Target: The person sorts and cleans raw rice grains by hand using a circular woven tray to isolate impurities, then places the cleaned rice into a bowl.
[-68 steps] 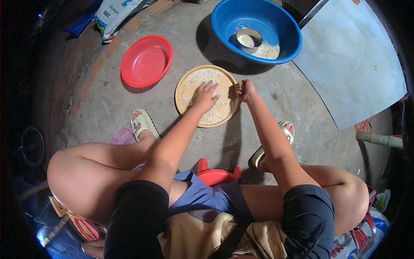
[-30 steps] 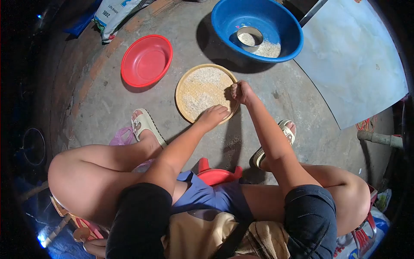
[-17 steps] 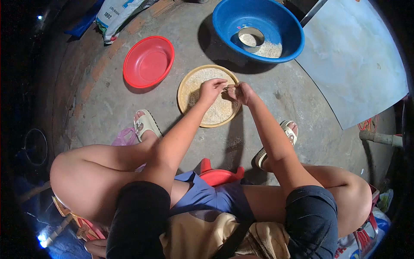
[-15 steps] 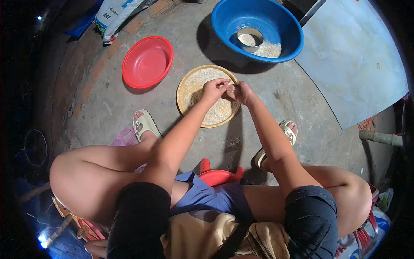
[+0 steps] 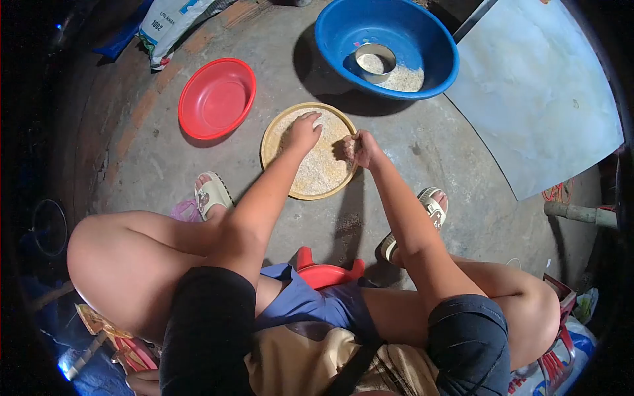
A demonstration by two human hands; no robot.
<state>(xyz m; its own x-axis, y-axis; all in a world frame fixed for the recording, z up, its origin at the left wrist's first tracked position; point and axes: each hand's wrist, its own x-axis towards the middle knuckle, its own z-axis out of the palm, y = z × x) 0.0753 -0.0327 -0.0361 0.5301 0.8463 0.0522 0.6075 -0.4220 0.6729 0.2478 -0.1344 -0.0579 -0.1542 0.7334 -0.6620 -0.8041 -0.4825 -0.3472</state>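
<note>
A round, shallow tray with a yellow rim [image 5: 267,142] rests on the floor, covered with pale broken grain [image 5: 317,173]. My left hand [image 5: 305,134] is over the tray's middle, palm down and fingers stretched out, at or just above the grain; contact is hard to judge. At the tray's right edge, my right hand [image 5: 362,149] is closed with its fingers curled in. Whatever it may hold is hidden inside the fist.
Beyond the tray stand a red basin [image 5: 221,102] and a large blue basin [image 5: 333,56], which holds a metal ring-shaped sieve [image 5: 375,63] and loose grain [image 5: 406,79]. A pale sheet [image 5: 535,99] lies right. A printed sack [image 5: 165,30] is back left. A red stool [image 5: 323,276] shows beneath me.
My hands were together over the tray's right side. They have separated: the left moved left over the grain, while the right stayed near the rim and curled shut. The view shifted slightly.
</note>
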